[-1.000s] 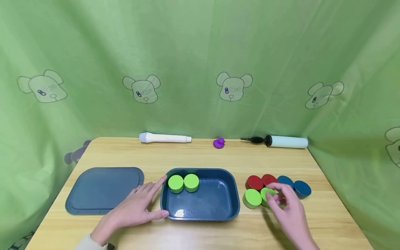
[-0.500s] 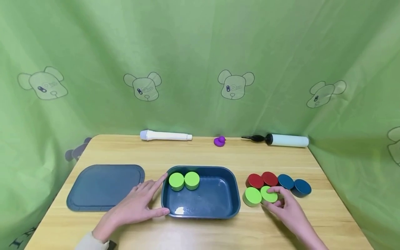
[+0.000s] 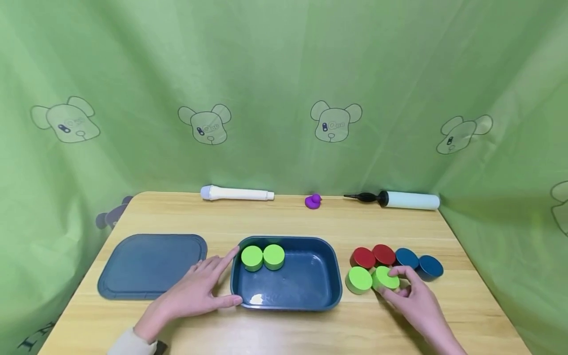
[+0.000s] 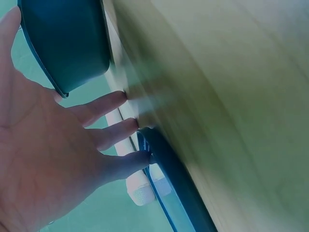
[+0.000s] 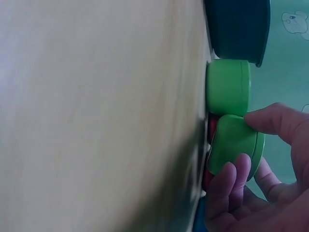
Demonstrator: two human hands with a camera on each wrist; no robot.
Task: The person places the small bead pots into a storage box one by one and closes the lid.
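Note:
My left hand [image 3: 195,292] touches the left rim of the dark blue box [image 3: 290,308] with thumb and forefinger, the fingers spread; in the left wrist view this hand [image 4: 58,140] is beside the box wall [image 4: 72,43]. Two green round pieces [image 3: 251,257] stand in the box's back left corner. My right hand [image 3: 419,303] pinches a green round piece [image 3: 385,278], which looks tilted in the right wrist view [image 5: 234,142]. Another green piece [image 3: 358,279] stands left of it, with two red pieces [image 3: 362,257] and two blue pieces [image 3: 406,258] behind and to the right.
A flat blue lid [image 3: 153,266] lies on the table left of the box, near the left hand's fingers. Along the back edge are a white microphone [image 3: 237,194], a purple duck [image 3: 313,201] and a pump [image 3: 410,199]. Green curtains [image 3: 275,64] hang around the table.
My right hand has closed more plainly round the green piece, and that piece has shifted slightly right and tilted. The left hand keeps its place at the box.

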